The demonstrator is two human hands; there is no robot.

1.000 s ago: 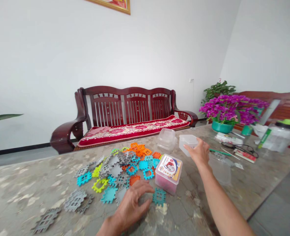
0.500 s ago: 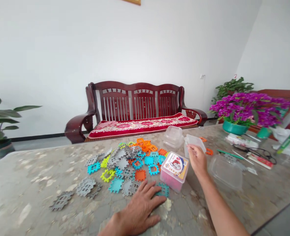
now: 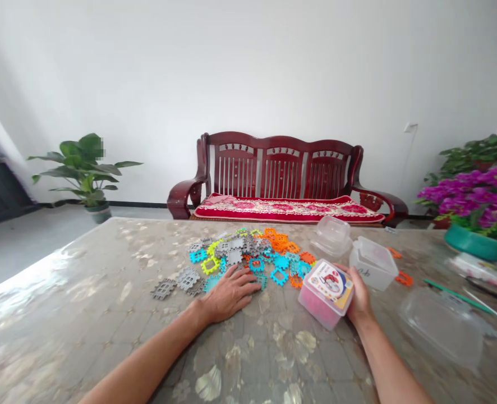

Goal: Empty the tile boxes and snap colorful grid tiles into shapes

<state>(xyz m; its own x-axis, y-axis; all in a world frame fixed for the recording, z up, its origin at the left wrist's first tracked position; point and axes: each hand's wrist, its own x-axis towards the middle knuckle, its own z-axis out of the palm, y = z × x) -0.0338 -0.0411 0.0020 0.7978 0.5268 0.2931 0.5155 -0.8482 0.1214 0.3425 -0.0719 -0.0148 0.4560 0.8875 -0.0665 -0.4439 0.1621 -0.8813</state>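
On the near middle of the patterned table point(image 3: 84, 303), the right hand point(image 3: 360, 297) is wrapped around the far side of a small pink box point(image 3: 325, 294). It grips the box so that it sits tipped, with the pictured lid facing up and towards the person. The left hand point(image 3: 231, 292) lies flat and slack, palm down and grasping nothing, its fingertips resting on the near edge of a heap of plastic tiles point(image 3: 252, 252). These are grey, blue, orange and yellow-green, and a few grey ones have strayed off to the left. Just beyond the pink box stands a whitish tub point(image 3: 372, 269) with its lid on, and a clear tub point(image 3: 331, 235) sits behind that, near the table's far edge. An orange tile point(image 3: 404, 278) lies beside the whitish tub. A wide clear container point(image 3: 442, 328) rests further right. Purple flowers point(image 3: 479, 196) in a green bowl fill the right edge. Past the table, a dark wooden bench point(image 3: 282, 179) with a red cushion stands against the white wall, and a leafy potted plant point(image 3: 84, 168) stands on the floor to the left.
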